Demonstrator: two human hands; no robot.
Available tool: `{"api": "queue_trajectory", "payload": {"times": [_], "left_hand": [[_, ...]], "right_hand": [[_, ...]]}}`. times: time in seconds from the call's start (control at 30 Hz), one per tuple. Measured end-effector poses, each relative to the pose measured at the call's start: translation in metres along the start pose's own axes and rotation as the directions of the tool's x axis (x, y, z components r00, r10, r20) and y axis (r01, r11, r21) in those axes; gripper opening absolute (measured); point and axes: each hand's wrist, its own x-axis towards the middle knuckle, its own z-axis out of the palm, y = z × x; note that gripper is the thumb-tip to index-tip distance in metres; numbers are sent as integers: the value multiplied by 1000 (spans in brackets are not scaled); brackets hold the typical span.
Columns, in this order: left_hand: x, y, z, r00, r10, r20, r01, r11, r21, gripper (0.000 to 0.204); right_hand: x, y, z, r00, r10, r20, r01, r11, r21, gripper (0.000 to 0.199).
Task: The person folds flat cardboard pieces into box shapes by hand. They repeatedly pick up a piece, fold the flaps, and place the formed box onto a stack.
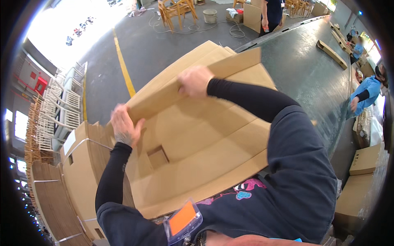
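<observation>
A large brown cardboard carton blank (197,123) lies in front of me, with a rectangular cut-out near its left side. Its long far flap (160,96) is raised along a crease. My right hand (196,82), a little blurred, is closed over the flap near its middle. At the flap's left end, my left hand (126,125) rests against the board, its fingers stretched out and the thumb spread apart. Both forearms are in black sleeves. More flat cardboard (207,48) shows beneath the far edge.
Strapped stacks of flat cartons (78,160) stand at my left. A long dark green conveyor surface (299,61) runs along the right, bearing a narrow cardboard piece (331,54). A person in blue (365,96) stands beyond it. Wooden chairs (177,14) and a bucket (210,16) are far ahead.
</observation>
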Motion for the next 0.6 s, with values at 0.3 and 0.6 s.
{"api": "queue_trajectory", "payload": {"times": [0.3,0.6], "left_hand": [[-54,-77,-108,748,-647,146,657,754,-26,48],[-106,160,-89,672,-572,470,665,745,-45,83]], "right_hand": [[-259,436,-130,604,752,-264,-710,658,249,53],[-485,565,43,-422,644,638,-209,-754,623,58]]}}
